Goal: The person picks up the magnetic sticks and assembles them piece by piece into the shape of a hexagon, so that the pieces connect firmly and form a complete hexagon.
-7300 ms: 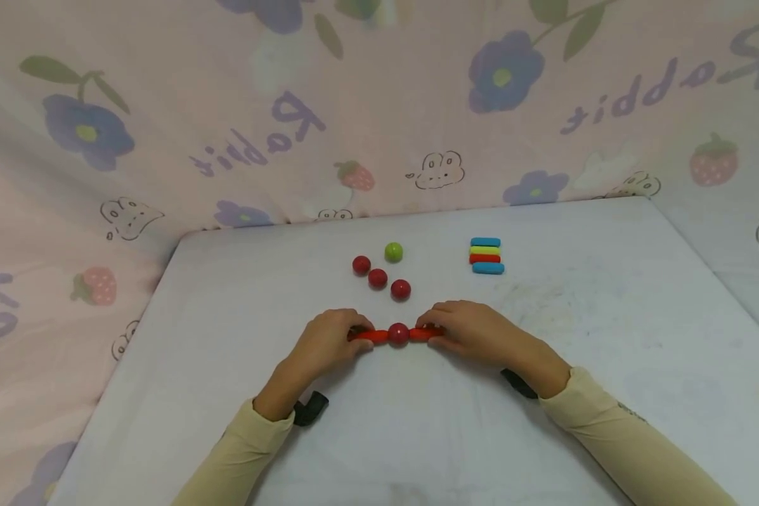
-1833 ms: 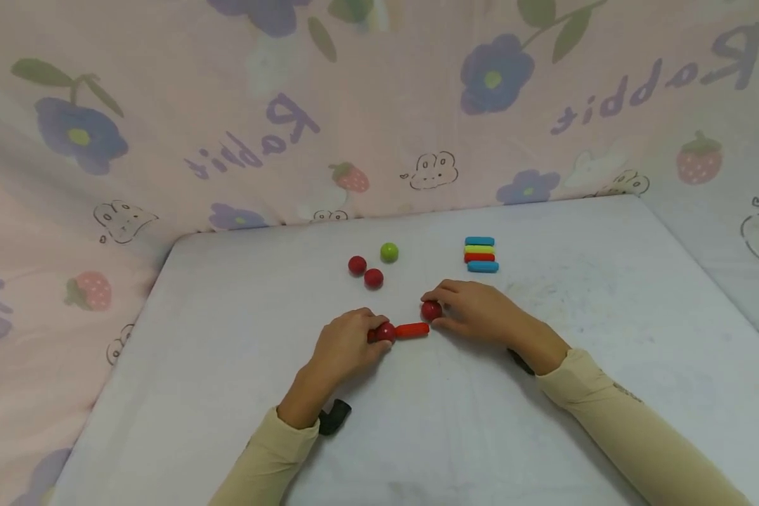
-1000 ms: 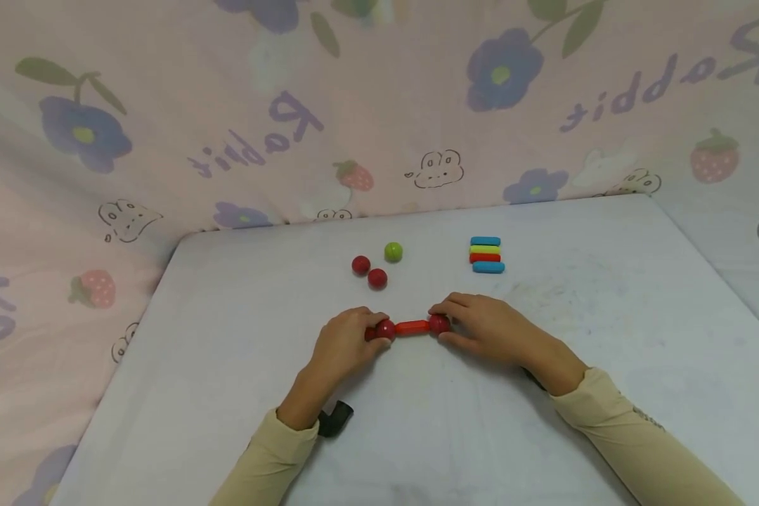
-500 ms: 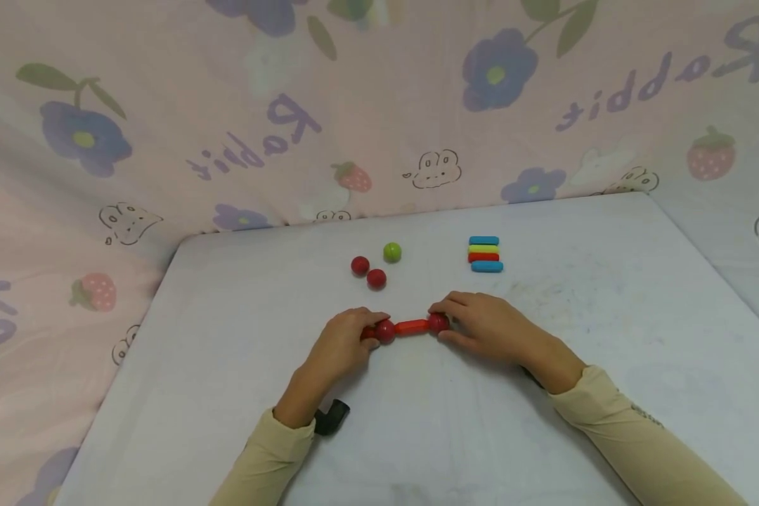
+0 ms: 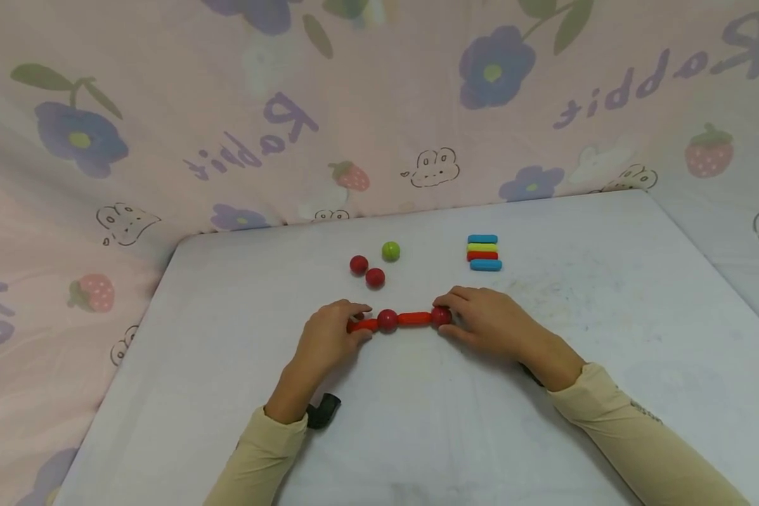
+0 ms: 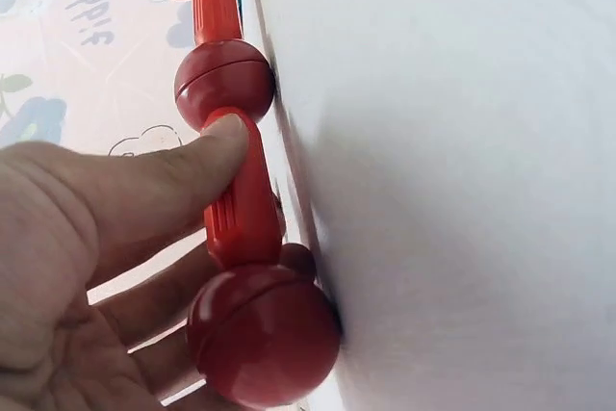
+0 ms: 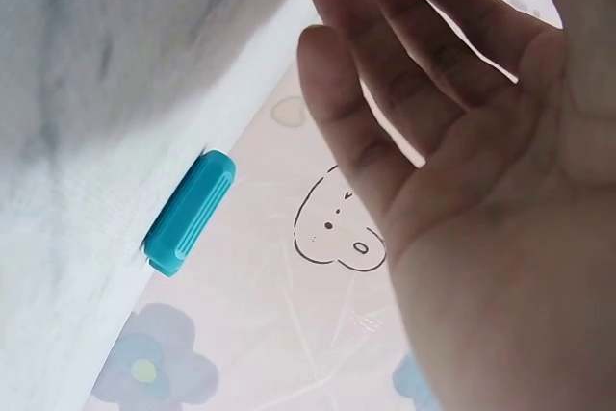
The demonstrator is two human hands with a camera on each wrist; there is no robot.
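Note:
A chain of red balls and red rods lies on the white table in front of me. My left hand (image 5: 329, 334) pinches the left rod (image 6: 245, 194), the thumb laid along it and fingers behind. Below that rod in the left wrist view is the end ball (image 6: 265, 334), largely hidden by the hand in the head view. The middle ball (image 5: 388, 321) joins the left rod to the right rod (image 5: 414, 319). At the chain's right end my right hand (image 5: 490, 320) grips another red ball (image 5: 441, 315) between thumb and fingers.
Two loose red balls (image 5: 375, 278) and a green ball (image 5: 391, 251) sit beyond the chain. To the right several short rods lie side by side, blue (image 5: 485, 265), red and yellow-green. A patterned curtain (image 5: 379, 105) rises behind the table's far edge.
A third loose red ball has gone from the group to the chain's right end, in the right hand. The left hand has since slid left from the middle ball onto the left rod.

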